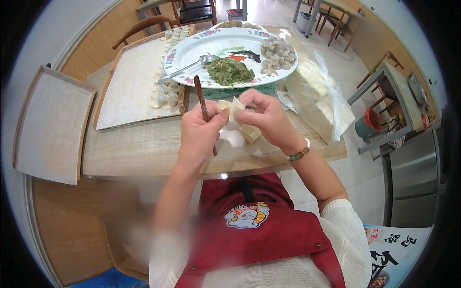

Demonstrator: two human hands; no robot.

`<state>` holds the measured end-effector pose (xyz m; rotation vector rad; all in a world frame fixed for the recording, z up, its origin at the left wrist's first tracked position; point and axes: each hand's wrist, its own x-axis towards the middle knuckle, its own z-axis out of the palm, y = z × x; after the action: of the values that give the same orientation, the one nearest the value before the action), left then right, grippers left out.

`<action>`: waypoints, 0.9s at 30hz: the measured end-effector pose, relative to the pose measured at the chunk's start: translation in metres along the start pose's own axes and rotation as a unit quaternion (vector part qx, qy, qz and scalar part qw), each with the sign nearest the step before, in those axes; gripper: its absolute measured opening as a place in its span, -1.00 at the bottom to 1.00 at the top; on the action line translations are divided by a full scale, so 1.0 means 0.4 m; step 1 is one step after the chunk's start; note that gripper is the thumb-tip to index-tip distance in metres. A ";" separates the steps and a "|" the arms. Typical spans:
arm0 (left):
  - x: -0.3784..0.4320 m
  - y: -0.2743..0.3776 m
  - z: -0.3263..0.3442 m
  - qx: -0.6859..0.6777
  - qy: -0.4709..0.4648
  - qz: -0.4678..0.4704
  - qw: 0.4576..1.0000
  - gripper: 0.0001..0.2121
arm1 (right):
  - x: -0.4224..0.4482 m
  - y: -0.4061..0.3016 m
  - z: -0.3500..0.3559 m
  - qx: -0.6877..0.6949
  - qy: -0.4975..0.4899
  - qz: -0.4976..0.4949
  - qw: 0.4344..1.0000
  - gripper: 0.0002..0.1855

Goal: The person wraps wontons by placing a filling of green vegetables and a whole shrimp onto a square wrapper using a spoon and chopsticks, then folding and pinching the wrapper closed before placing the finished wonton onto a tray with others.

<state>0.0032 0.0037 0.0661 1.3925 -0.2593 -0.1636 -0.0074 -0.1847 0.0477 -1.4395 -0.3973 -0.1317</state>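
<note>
Between my two hands a pale dough wrapper is pinched and partly folded over. My left hand grips its left side with thumb and fingers, and also holds a slim brown wooden stick that points up and away. The thumb and fingertips of my right hand pinch the wrapper's right side. Whatever lies inside the fold is hidden. Flat square wrappers rest on the table just below. Beyond my hands, a flowered oval plate bears a mound of green filling, peeled shrimp and a metal spoon.
Left of the plate, a wood-framed tray carries folded dumplings along its right side. Another framed tray stands further left. A clear plastic bag of wrappers sits at the right table edge. Another plate is behind.
</note>
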 end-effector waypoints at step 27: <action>-0.052 0.013 -0.070 -0.148 0.088 -0.013 0.985 -0.87 | 0.048 0.039 0.158 0.226 0.021 0.074 0.971 -0.93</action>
<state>-0.0092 0.0365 0.0652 1.1060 -0.0667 -0.0951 0.0038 -0.1176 0.0446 -1.0084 -0.2626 0.0490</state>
